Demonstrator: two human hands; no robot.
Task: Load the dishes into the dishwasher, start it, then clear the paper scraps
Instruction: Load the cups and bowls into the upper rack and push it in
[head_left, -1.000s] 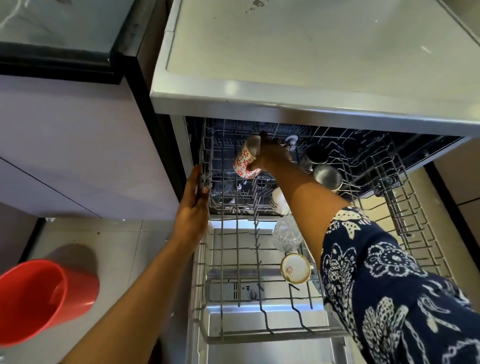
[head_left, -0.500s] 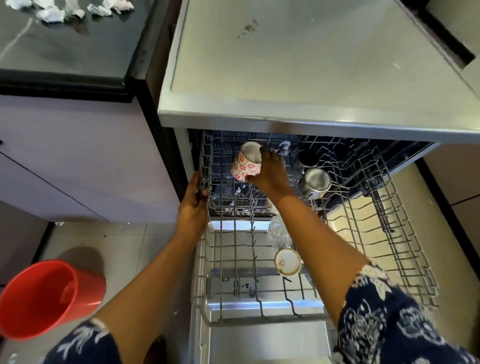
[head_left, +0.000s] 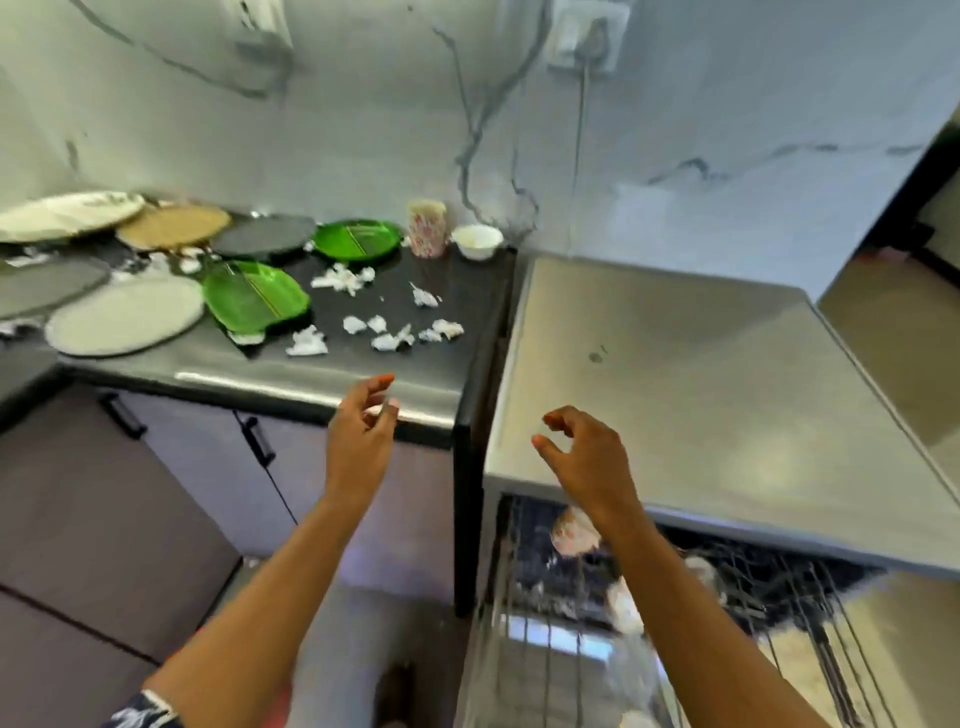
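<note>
Both hands hang in the air, empty, fingers loosely curled: my left hand (head_left: 361, 434) before the dark counter's front edge, my right hand (head_left: 587, 460) over the dishwasher's steel top (head_left: 701, 395). Below, the pulled-out upper rack (head_left: 779, 613) holds a floral mug (head_left: 571, 532) and other cups, blurred. On the counter (head_left: 405, 374) stand a second floral mug (head_left: 427, 228), a white bowl (head_left: 478, 241), two green plates (head_left: 358, 239) (head_left: 254, 297) and several grey, white and tan plates (head_left: 124, 314). Crumpled paper scraps (head_left: 395, 332) lie scattered among them.
Purple cabinet doors with black handles (head_left: 257, 439) run under the counter. A wall socket with a hanging cord (head_left: 584, 41) sits on the marble-patterned wall above the dishwasher. Tiled floor opens to the right, past the machine.
My right hand has let go of the floral mug in the rack and my left hand has left the rack's side. Both rose, and the view lifted to the counter.
</note>
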